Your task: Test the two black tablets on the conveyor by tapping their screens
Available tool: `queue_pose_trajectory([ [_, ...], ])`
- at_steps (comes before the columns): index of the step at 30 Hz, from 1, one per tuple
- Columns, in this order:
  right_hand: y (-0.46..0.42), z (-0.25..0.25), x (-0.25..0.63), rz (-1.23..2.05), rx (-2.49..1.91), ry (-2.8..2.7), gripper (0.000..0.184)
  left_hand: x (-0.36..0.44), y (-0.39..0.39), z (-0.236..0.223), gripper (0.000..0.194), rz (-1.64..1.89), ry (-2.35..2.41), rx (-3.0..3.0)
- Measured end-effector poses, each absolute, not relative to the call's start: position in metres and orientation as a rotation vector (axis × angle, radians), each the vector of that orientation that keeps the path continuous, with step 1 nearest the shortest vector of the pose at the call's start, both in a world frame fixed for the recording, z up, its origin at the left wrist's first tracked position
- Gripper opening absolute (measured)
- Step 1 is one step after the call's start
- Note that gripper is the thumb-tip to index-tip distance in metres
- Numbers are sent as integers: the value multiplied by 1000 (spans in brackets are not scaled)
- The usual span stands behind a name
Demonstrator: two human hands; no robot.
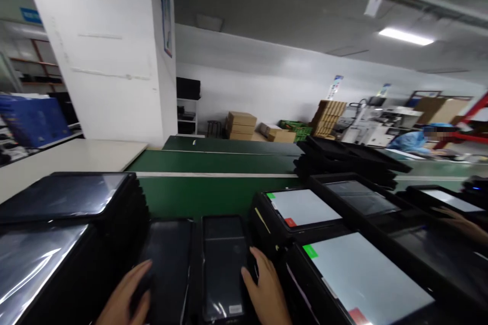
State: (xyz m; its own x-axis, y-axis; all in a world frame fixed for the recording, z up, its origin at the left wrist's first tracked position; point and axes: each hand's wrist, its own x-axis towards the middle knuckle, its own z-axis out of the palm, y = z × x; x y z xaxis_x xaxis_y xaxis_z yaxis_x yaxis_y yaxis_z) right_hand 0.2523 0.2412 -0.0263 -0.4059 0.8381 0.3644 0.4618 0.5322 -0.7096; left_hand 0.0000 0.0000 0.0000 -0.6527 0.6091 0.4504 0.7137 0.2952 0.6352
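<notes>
A black tray (198, 259) lies in front of me, with two dark-screened tablets side by side in it: a left tablet (170, 259) and a right tablet (224, 269), which has a small white label near its lower end. My left hand (127, 294) is at the tray's left side, thumb and fingers curved around the black edge. On the opposite side, my right hand (265, 284) grips the right edge, thumb toward the right tablet. Parts of both hands' fingertips are hidden against the black material.
Stacked black trays with glossy dark tablets (84, 195) stand left. On the right, stacks carry tablets with lit white screens (371, 277). Behind lie a green work surface (171, 195) and more piled black trays (343, 155). Another person's hand (463, 223) is at far right.
</notes>
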Motion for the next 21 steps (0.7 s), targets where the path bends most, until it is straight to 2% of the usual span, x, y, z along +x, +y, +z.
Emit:
queue_pose_trajectory([
  [3,264,6,220,596,-1068,-2217,59,8,64,31,50,-1010,-2429,-1664],
  [5,278,14,201,530,-1110,-2209,61,6,112,50,58,-748,-2486,-1704],
  [7,288,11,190,521,-1102,-2146,59,0,150,61,57,-626,-2566,-1667],
  [11,295,0,190,602,-1004,-2021,49,-16,178,63,50,-628,-2572,-1684],
  [16,293,12,189,663,-994,-1936,27,-36,187,46,48,-612,-2474,-1717],
  [21,299,20,182,633,-1018,-1894,24,-58,205,24,52,-627,-2390,-1717],
])
